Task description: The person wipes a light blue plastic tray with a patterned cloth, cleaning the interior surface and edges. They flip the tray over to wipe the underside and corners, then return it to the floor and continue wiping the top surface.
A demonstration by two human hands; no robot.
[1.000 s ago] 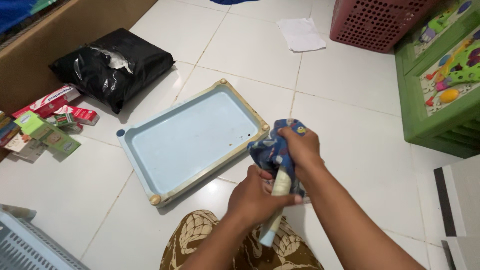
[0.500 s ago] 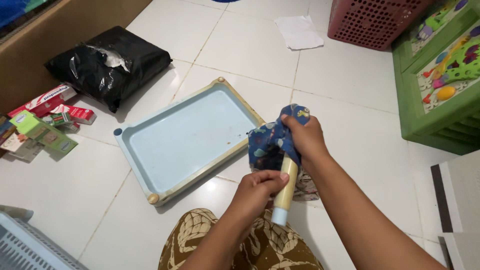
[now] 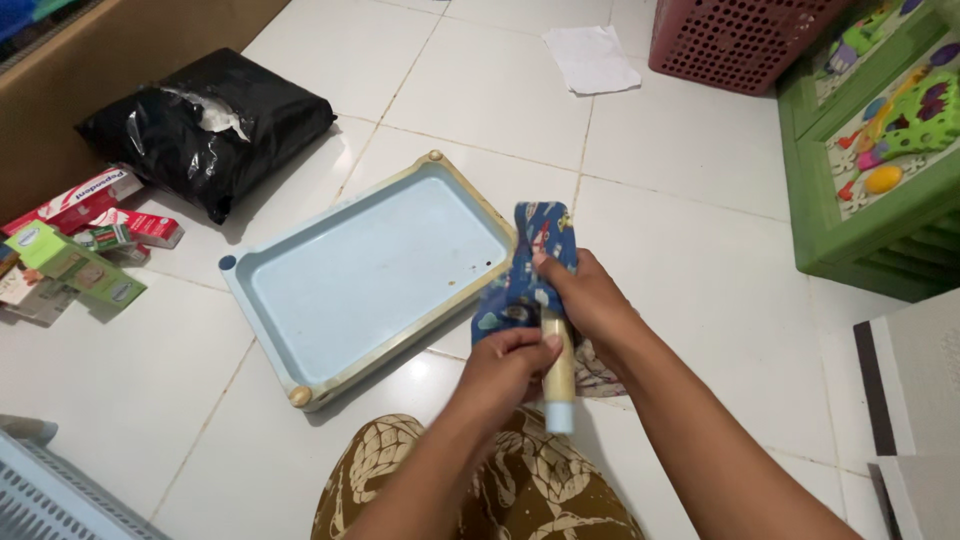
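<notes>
View from above of a person sitting on a white tiled floor (image 3: 700, 200), both hands working close together just over their lap. Left hand (image 3: 510, 365) has its grip closed round the lower part of a short cream-coloured peg (image 3: 560, 378) w/ a pale blue end cap, held roughly upright, cap pointing down. Right hand (image 3: 585, 298) has its grip closed on a bunched blue patterned cloth (image 3: 525, 270), pressing it over the peg's upper end; cloth hides that end, so can't tell how much is covered. Just left of the hands, touching the floor, lies a light blue rectangular tray (image 3: 370, 275) w/ a cream rim & round cream knobs at 3 corners; the 4th corner shows a dark hole instead. A few small dark specks sit on its inner face near the hands. Farther left: a black plastic bag (image 3: 205, 125), torn open at top, & a scatter of small cardboard boxes (image 3: 85, 235), red and green. Top of frame: a white sheet of paper (image 3: 590, 58), a red perforated basket (image 3: 740, 40). Right edge: a green toy-printed shelf unit (image 3: 880, 150). To wipe well, judging from the hold: keep the left hand steady low on the peg, wrap cloth fully round, twist & pull along its length, re-fold to a clean patch as needed.
</notes>
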